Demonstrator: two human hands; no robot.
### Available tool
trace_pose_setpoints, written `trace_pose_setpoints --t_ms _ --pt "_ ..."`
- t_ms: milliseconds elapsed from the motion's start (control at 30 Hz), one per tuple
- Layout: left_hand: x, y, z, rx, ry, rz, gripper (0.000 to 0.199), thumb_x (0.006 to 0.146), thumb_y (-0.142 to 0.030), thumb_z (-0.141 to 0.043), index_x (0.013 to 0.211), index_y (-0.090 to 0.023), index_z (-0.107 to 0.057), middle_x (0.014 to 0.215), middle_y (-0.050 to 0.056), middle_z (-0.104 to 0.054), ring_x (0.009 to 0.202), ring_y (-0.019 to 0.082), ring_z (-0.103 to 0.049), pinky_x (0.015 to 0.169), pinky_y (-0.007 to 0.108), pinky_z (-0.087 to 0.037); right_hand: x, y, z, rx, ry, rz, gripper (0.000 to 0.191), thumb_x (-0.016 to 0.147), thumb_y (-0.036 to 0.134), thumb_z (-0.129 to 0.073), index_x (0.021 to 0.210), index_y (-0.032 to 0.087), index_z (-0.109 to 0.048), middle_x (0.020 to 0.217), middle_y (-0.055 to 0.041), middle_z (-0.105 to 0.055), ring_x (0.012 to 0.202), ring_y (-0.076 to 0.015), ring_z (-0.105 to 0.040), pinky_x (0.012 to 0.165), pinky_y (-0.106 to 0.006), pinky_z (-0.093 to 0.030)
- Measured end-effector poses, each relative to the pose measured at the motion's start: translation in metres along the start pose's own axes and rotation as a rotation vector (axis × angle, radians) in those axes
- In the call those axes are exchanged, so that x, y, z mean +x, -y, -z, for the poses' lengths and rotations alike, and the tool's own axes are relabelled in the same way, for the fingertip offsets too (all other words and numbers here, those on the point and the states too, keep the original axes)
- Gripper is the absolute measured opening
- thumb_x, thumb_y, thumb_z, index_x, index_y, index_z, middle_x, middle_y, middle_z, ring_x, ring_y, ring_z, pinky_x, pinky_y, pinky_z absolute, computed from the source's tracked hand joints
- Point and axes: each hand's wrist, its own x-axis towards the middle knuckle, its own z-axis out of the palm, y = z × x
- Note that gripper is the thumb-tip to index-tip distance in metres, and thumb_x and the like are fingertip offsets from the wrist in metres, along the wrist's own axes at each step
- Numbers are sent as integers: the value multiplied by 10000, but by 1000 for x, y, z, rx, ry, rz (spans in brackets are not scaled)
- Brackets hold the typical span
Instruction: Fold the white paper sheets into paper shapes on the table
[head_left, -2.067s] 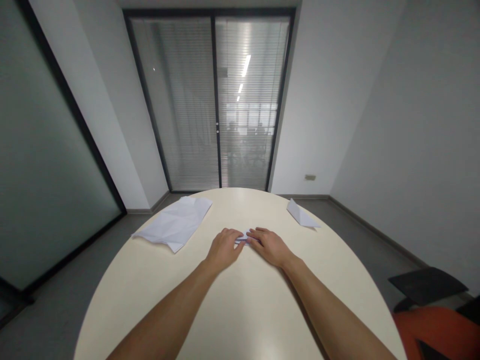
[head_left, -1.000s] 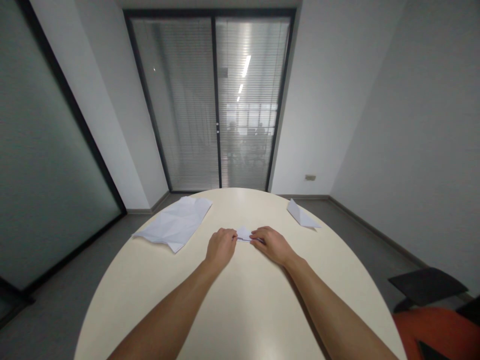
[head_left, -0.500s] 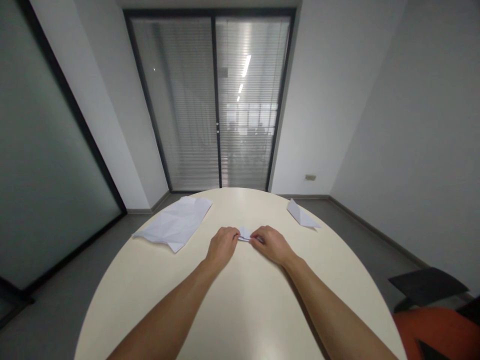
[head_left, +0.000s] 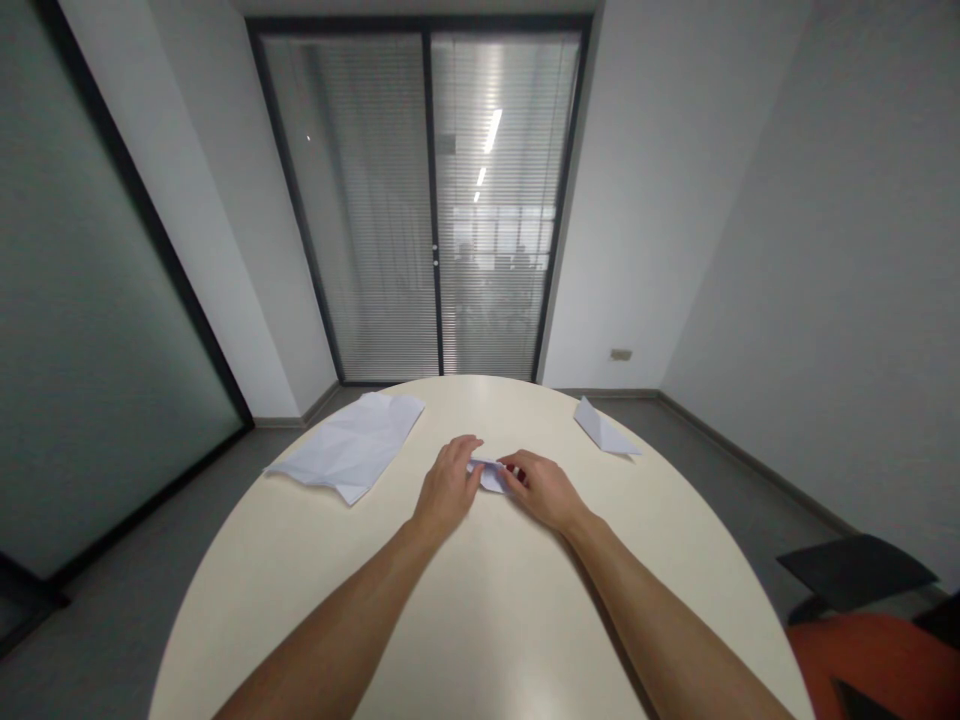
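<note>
A small folded piece of white paper [head_left: 493,478] lies low over the middle of the round table, between my two hands. My left hand [head_left: 450,480] is at its left end, with the thumb against the near side and the fingers reaching over the far side. At the right end, my right hand [head_left: 541,485] pinches the paper between thumb and curled fingers. Parts of both ends are hidden behind my fingers.
On the cream round table [head_left: 480,600], a large creased white sheet [head_left: 356,445] rests at the left. A folded paper triangle [head_left: 604,430] lies near the right edge. An orange and black chair [head_left: 870,640] stands at the lower right.
The folded paper has tipped, so that more of its near face shows. My left fingers have lifted and stretched over it; my right hand has stayed almost in place.
</note>
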Motion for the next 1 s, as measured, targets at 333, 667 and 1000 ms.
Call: trace_pose_setpoints --t_ms 333,667,1000 --pt "-6 7 -8 -55 71 121 675 934 -275 -554 1524 -235 -229 1359 113 -545 1056 210 -617 964 396 -512 3 -14 -11 268 -120 -81 317 938 301 -517 1211 226 -661 1222 -75 -693 917 -204 -678 888 -348 -525" --pt "-5 3 -3 -48 125 67 501 943 -176 -487 1433 -256 -418 1314 66 -594 974 161 -651 931 323 -523 4 -22 -17 388 -137 -117 361 908 253 -514 1245 221 -640 1280 -75 -666 907 -196 -683 852 -342 -544" --pt "-5 3 -2 -8 162 4 389 948 -135 -470 1261 -295 -638 1253 26 -623 1125 173 -615 1000 305 -502 5 -26 -14 310 -141 -139 272 862 178 -532 1043 219 -731 1056 -48 -740 810 -183 -666 827 -326 -527"
